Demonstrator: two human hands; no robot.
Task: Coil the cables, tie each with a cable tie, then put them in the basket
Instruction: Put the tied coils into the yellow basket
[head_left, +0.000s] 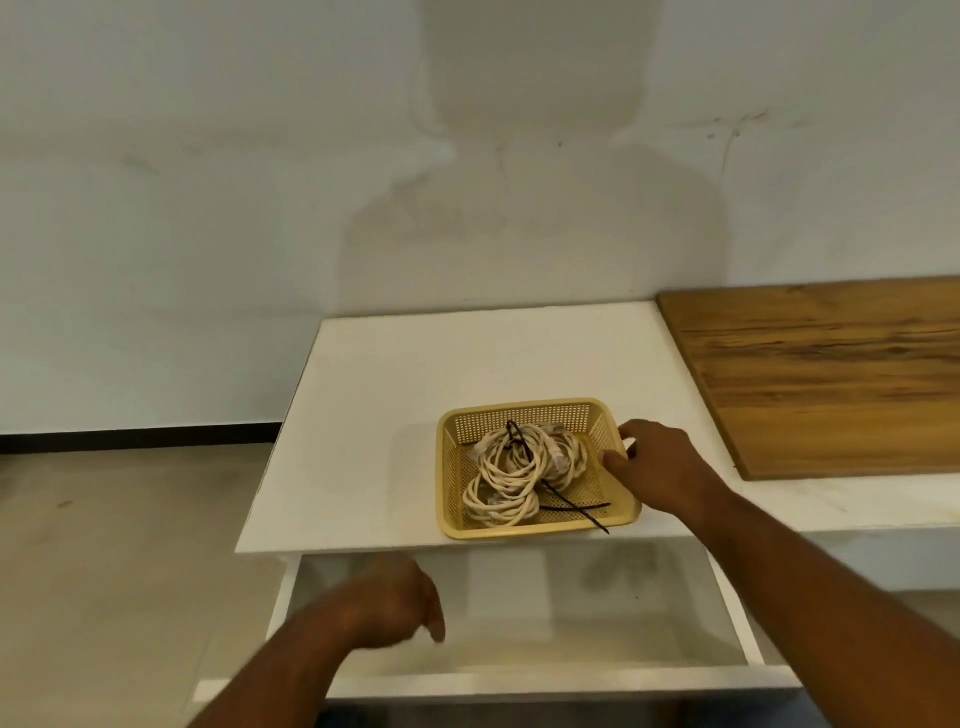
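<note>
A yellow perforated plastic basket (524, 529) stands on the white table top near its front edge. Inside lie coiled cream cables (511, 475), bound with black cable ties (574, 506) whose tails stick out over the front rim. My right hand (662, 470) grips the basket's right rim, thumb inside and fingers over the outside. My left hand (397, 603) hangs over the open drawer, fingers loosely curled downward, holding nothing.
An open white drawer (519, 680) juts out below the table top (395, 395), toward me. A wooden board (821, 379) lies on the counter at the right. A white wall is behind; bare floor lies to the left.
</note>
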